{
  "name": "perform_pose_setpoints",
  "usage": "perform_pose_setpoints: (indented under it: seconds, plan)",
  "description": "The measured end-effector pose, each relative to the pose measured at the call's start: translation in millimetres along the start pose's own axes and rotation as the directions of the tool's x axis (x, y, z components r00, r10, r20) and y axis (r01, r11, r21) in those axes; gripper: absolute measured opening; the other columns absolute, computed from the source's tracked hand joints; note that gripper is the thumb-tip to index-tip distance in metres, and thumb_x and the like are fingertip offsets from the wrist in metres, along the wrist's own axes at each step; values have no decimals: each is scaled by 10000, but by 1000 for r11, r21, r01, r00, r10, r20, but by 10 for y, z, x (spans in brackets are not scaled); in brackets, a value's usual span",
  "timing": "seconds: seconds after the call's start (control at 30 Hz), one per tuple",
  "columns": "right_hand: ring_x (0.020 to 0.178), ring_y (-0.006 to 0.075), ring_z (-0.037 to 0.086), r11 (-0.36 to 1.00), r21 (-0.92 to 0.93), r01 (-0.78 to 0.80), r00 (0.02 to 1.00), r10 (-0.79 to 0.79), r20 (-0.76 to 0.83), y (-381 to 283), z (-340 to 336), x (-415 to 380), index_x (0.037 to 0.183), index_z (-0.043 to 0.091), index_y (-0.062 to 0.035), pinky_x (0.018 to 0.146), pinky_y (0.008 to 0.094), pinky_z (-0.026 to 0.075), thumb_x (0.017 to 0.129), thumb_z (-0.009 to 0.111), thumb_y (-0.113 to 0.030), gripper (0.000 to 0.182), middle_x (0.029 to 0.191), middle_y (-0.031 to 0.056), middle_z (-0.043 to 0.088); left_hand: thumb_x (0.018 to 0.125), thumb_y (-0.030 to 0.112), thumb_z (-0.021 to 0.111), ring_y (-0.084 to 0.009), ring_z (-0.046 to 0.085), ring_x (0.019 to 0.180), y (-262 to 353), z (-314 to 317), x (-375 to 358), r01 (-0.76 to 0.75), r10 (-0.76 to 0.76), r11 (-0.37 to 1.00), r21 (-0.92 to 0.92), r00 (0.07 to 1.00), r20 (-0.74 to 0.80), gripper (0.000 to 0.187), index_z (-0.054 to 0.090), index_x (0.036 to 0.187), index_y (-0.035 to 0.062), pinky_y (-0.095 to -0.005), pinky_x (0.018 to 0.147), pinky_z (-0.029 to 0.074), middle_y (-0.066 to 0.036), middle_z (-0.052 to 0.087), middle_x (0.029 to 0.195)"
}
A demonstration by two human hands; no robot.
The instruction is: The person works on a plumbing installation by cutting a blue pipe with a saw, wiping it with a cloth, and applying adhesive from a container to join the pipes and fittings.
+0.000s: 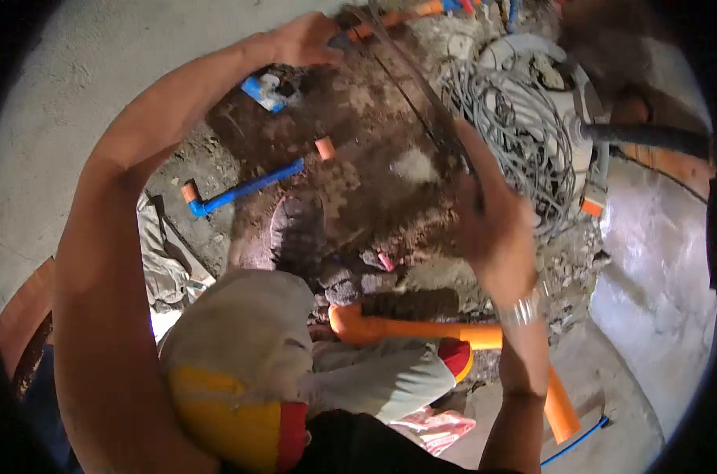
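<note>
My left hand point(305, 39) reaches far forward and is closed at the upper end of a thin dark wire strand point(406, 87). The strand runs diagonally down to my right hand point(493, 217), which is blurred and closed around its lower end. A metal watch band sits on my right wrist. Just right of the strand lies a loose coil of grey wire point(524, 134), resting on white buckets. Below both hands is a dug-up patch of brown dirt point(358, 182).
A blue pipe point(248, 186) with an orange elbow lies in the dirt. An orange pipe point(410, 328) crosses in front of my knees and bends down to the right. My yellow and red knee pad point(232, 411) is below. Concrete floor point(651, 292) surrounds the pit.
</note>
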State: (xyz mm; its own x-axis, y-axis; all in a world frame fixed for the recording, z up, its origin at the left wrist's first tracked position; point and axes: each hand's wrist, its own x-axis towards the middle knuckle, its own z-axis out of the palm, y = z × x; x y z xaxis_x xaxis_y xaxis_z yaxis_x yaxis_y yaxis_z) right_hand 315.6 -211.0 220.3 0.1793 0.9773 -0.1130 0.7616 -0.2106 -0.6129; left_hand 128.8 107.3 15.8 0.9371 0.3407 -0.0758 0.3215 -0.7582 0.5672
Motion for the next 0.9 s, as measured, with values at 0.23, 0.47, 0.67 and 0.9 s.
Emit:
perform_pose_setpoints:
  seconds: [0.23,0.47,0.67,0.9]
  plan:
    - [604,355,620,999,-41,-21,999,20,-27,126,186,255,1475,486,-142,600,414,490,954,529,-30,534,743,217,645,789,406,769,-380,622,643,165,-69,29,120,-119,992,-40,993,23,483,652,820,-61,-475,624,475,-247,599,669]
    - [1017,377,686,1000,-18,0,999,-1,-37,223,274,135,1435,526,-102,819,405,536,941,586,-26,503,1274,213,638,821,408,739,-390,668,731,343,-129,72,190,-197,977,96,977,79,477,682,965,-43,-475,694,526,-236,653,733]
    - [1064,351,688,997,55,-57,998,55,36,128,167,89,1440,520,-86,846,369,545,936,573,-9,512,1271,228,641,849,331,727,-348,664,733,501,-171,97,253,-262,960,122,963,62,386,647,926,-39,-499,678,504,-211,642,744]
    - [770,306,715,981,-59,-185,977,190,93,-10,113,57,1450,526,-156,703,362,537,930,537,-13,540,1163,242,680,838,359,687,-421,591,673,255,-6,75,175,-174,985,5,982,76,418,627,872,-54,-480,615,484,-251,598,711]
